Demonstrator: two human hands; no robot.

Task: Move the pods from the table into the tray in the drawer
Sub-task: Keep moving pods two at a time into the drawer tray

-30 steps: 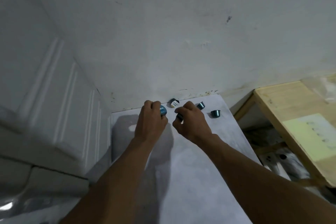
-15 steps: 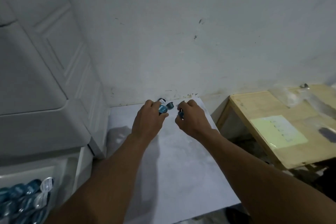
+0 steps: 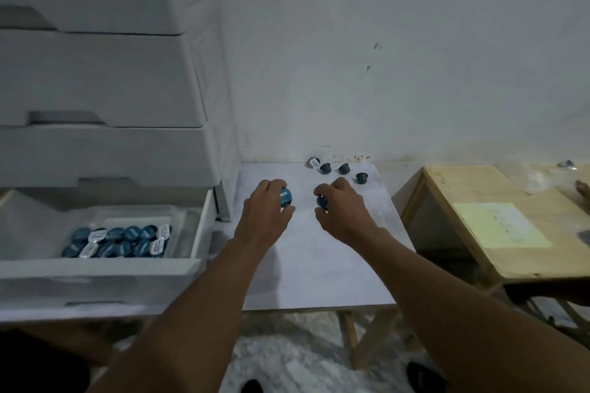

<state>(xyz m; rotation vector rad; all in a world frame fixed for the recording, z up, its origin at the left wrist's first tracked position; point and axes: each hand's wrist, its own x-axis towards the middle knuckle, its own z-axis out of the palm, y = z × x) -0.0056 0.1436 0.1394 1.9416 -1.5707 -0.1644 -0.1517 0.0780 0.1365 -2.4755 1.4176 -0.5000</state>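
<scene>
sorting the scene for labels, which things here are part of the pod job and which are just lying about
Part of the job:
- blue pod in the left hand
- blue pod in the right hand
- four pods left on the white table
- tray of pods in the open drawer

Lying about:
- wooden table
- yellow paper

The room I look into is dim, with a flat grey-blue cast and no strong shadows; the light is soft and even. The white counter (image 3: 319,258) is the brightest surface, while the floor under it and the near left corner sink almost to black. My forearms are soft and slightly smeared near the bottom edge. The wide lens bends the drawer unit (image 3: 105,80) on the left, tilting its fronts. Far details on the wall (image 3: 383,57) look grainy.
</scene>
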